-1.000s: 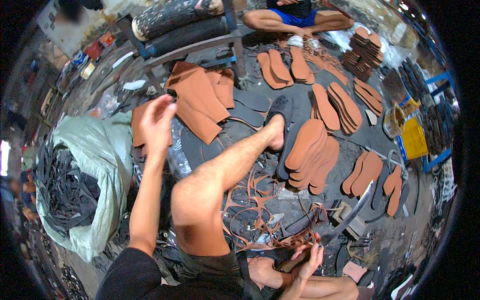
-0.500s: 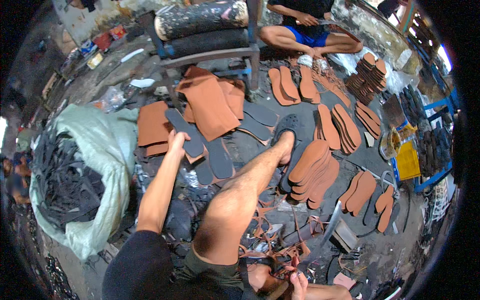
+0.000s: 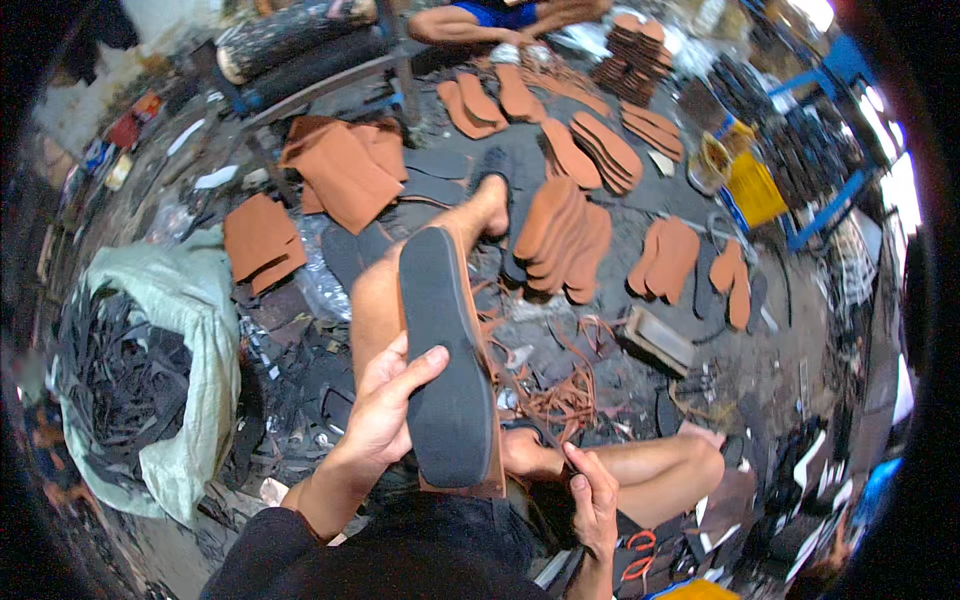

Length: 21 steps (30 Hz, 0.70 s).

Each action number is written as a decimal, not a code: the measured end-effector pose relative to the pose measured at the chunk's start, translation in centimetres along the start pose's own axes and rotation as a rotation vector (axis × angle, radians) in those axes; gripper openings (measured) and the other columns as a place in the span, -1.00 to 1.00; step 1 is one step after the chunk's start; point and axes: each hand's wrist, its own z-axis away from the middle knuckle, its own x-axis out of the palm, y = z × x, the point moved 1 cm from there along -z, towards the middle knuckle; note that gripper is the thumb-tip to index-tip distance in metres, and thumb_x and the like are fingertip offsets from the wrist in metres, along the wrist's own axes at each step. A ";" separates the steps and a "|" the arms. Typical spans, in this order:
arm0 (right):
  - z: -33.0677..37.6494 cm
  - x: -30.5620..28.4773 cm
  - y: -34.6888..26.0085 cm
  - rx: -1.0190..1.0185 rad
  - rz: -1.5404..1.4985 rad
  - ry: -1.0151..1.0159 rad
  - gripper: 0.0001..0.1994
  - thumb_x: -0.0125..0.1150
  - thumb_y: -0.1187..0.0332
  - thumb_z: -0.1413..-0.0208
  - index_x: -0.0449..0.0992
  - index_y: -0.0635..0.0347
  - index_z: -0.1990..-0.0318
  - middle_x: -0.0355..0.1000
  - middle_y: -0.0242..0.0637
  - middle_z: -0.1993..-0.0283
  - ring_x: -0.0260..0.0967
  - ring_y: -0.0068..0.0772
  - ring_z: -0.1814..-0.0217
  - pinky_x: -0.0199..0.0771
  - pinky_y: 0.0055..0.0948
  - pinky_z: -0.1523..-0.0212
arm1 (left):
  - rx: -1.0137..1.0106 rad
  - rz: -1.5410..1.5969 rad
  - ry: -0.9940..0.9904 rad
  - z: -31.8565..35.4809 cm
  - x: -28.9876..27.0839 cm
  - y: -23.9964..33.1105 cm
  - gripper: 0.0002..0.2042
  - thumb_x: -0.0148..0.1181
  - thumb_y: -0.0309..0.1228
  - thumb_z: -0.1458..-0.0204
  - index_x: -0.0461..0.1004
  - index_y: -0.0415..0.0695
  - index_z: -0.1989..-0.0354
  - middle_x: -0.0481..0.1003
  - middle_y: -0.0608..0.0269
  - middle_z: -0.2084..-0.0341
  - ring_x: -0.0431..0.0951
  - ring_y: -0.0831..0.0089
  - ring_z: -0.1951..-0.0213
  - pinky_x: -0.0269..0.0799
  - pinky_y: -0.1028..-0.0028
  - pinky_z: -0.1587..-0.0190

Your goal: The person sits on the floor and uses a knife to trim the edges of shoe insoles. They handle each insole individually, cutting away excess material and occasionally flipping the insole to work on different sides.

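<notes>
My left hand (image 3: 385, 405) grips a black shoe sole (image 3: 440, 340) by its left side, thumb on top. The sole lies against a brown sheet whose edge shows along its right side and bottom. It is held up over my outstretched leg. My right hand (image 3: 595, 490) is closed on a knife (image 3: 540, 415), its thin dark blade seen nearly edge-on and pointing up beside the sole's right edge. Whether the blade touches the sheet I cannot tell. Much of the knife's handle is hidden in my fingers.
Stacks of brown soles (image 3: 560, 240) lie ahead, with brown sheets (image 3: 345, 180) to their left. A pale green sack (image 3: 215, 370) of black scraps stands at left. Brown offcuts (image 3: 560, 390) and a rectangular block (image 3: 655, 340) lie near my folded leg. Another person's legs (image 3: 450, 25) are at the far side.
My left hand has lifted the black sole with its brown sheet from the floor and brought it close. My right hand has turned the knife in toward the sole. The view has shifted.
</notes>
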 end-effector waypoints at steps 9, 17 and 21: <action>3.7 -1.1 1.1 0.130 0.105 -0.030 -0.63 0.15 0.55 -0.08 0.52 0.10 -0.07 0.29 -0.20 0.51 0.25 -0.19 0.54 0.28 -0.32 0.47 | -0.103 -0.036 0.011 -1.1 -0.1 -4.2 -0.67 0.09 -0.46 -0.19 0.29 -0.25 -0.11 0.53 0.17 0.16 0.60 0.40 0.23 0.59 0.41 0.14; -5.4 5.6 2.9 -0.002 -0.004 0.057 -0.52 0.14 0.55 -0.10 0.41 0.00 -0.21 0.39 -0.17 0.32 0.43 -0.11 0.33 0.43 -0.28 0.30 | 0.012 -0.191 0.032 -1.3 -0.5 -6.5 -0.59 0.15 -0.57 -0.14 0.25 -0.26 -0.17 0.50 0.16 0.06 0.53 0.37 0.05 0.47 0.35 -0.05; -10.7 7.9 2.1 0.002 -0.031 0.141 -0.51 0.15 0.53 -0.11 0.41 -0.08 -0.22 0.40 -0.18 0.30 0.44 -0.12 0.32 0.44 -0.28 0.31 | 0.032 -0.165 0.030 -1.5 -0.1 -7.1 -0.58 0.18 -0.60 -0.10 0.26 -0.28 -0.15 0.48 0.18 0.05 0.50 0.41 0.03 0.43 0.38 -0.08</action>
